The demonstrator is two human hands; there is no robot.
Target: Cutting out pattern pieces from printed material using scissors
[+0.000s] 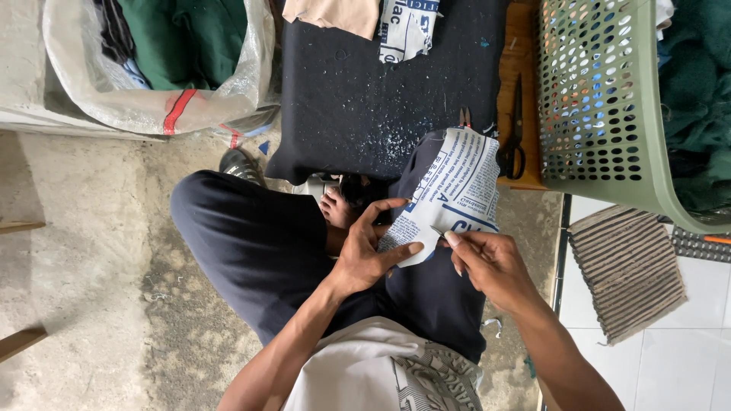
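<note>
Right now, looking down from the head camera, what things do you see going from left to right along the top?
Plastic sack of clothes → black padded board → scissors → green holed basket.

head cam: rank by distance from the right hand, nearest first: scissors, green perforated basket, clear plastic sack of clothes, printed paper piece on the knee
From the right hand:
1. Printed paper piece: touching, just left of the fingertips, on the knee.
2. Scissors: above the hand, on the wooden board.
3. Green perforated basket: upper right.
4. Clear plastic sack of clothes: far upper left, on the floor.
</note>
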